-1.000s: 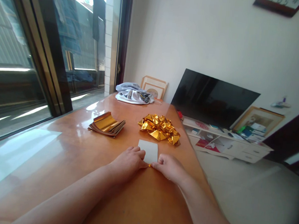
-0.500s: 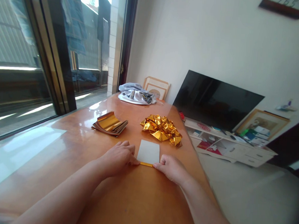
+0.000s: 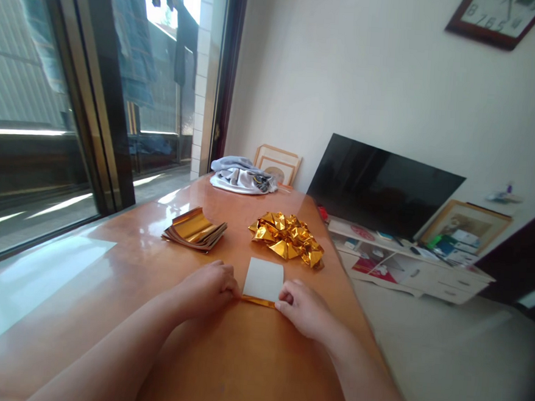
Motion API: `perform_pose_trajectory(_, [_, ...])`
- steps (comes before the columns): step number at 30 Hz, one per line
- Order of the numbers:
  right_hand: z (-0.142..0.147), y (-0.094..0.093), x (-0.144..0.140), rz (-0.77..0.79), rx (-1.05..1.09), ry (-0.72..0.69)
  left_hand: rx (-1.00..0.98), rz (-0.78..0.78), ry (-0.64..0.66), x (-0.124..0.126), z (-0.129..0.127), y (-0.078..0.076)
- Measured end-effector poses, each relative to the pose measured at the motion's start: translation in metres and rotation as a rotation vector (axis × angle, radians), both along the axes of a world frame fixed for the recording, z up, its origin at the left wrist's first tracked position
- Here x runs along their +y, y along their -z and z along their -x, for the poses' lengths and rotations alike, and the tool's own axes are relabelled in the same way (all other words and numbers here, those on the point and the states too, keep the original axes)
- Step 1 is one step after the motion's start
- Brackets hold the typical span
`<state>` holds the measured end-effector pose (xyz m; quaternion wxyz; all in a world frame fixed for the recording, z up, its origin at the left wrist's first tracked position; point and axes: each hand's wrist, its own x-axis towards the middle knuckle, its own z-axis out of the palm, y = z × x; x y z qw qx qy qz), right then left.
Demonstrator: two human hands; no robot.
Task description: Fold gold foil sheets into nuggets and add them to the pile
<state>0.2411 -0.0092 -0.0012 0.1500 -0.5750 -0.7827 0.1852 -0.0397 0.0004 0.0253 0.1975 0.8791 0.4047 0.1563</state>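
The pale sheet [image 3: 264, 278] lies just below frame centre, a gold strip [image 3: 258, 301] showing along its near edge; the remainder is unfolded. The left hand [image 3: 211, 285] and right hand [image 3: 308, 310], fingers curled, meet its near corners; from here I cannot tell whether either grips. Centre right: folded gold pieces [image 3: 287, 235]. Centre left: unfolded stack [image 3: 196, 229]. Upper right: clock [image 3: 500, 21], cut off.
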Motion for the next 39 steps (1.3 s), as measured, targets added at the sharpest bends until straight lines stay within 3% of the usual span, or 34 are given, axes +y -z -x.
perform_pose_trajectory(5, [-0.004, 0.005, 0.002, 0.107, 0.095, -0.044, -0.087, 0.036, -0.078, 0.006, -0.002, 0.010])
perform_pose_trajectory(10, [0.005, 0.002, 0.003, 0.148, 0.395, 0.025, -0.286, 0.166, -0.341, 0.011, -0.010, 0.018])
perform_pose_trajectory(18, [0.030, -0.004, -0.008, 0.238, 0.737, -0.043, -0.709, 0.457, -0.165, -0.001, -0.030, 0.011])
perform_pose_trajectory(23, [0.037, 0.000, -0.011, 0.235, 0.719, -0.051, -0.850, 0.405, -0.141, 0.000, -0.038, 0.015])
perform_pose_trajectory(27, [0.035, -0.002, -0.010, 0.019, 0.608, -0.004, -0.637, 0.117, -0.233, 0.002, -0.032, 0.019])
perform_pose_trajectory(30, [0.034, -0.009, -0.013, -0.326, 0.472, 0.037, -0.353, -0.194, -0.308, 0.000, -0.025, 0.014])
perform_pose_trajectory(34, [0.036, -0.020, -0.021, -0.732, 0.281, 0.022, -0.075, -0.473, -0.234, -0.006, -0.024, 0.003])
perform_pose_trajectory(36, [0.039, -0.024, -0.025, -0.761, 0.172, -0.015, 0.026, -0.502, -0.181, -0.009, -0.028, 0.000])
perform_pose_trajectory(39, [0.040, -0.027, -0.028, -0.614, 0.007, -0.056, 0.114, -0.462, -0.094, -0.011, -0.034, -0.001])
